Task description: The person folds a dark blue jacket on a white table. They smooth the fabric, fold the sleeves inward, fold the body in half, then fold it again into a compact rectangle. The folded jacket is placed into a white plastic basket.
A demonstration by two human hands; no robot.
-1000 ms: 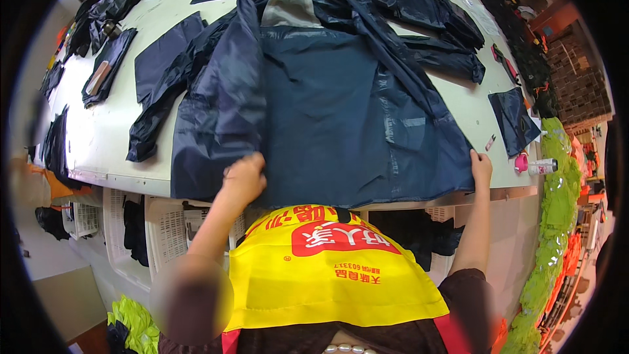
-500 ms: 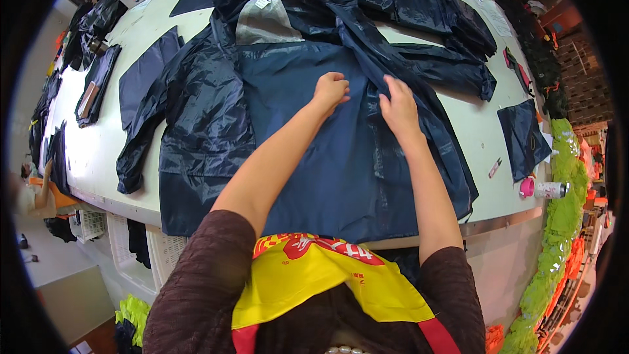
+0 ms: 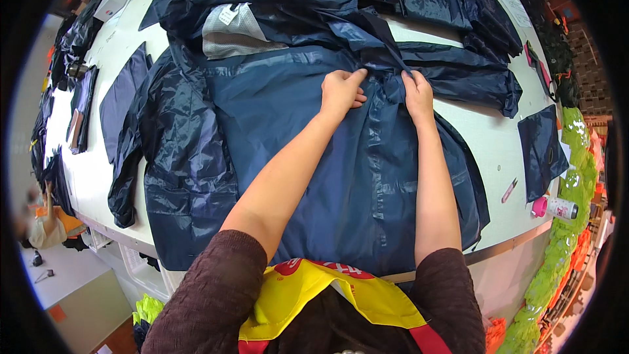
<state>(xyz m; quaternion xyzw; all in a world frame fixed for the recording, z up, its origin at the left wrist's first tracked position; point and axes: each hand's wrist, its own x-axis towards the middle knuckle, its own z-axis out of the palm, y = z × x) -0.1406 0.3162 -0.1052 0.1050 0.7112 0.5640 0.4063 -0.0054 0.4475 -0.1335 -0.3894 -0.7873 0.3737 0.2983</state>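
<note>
A dark navy jacket [image 3: 295,131] lies spread open on the white table, its shiny inner side showing. A pale grey mesh patch [image 3: 229,36] with a white label marks its collar area. My left hand [image 3: 343,95] is closed, fingers curled, with thumb and forefinger pinching the jacket near its right front panel. On that panel's folded edge, my right hand [image 3: 419,95] grips the cloth between thumb and fingers. The fabric between the two hands is bunched up. Part of what the fingertips hold is hidden.
More navy garments [image 3: 419,0] lie along the far side. At the right are a folded dark piece [image 3: 544,151], a small cutter [image 3: 509,191] and a bottle with a pink lid [image 3: 557,208]. Lime-green cloth [image 3: 573,157] hangs beyond. A person [image 3: 46,223] is at the far left.
Both hands have come down onto the jacket's right front panel and closed on its cloth. The panel's upper edge is now bunched between them. The view has shifted slightly.
</note>
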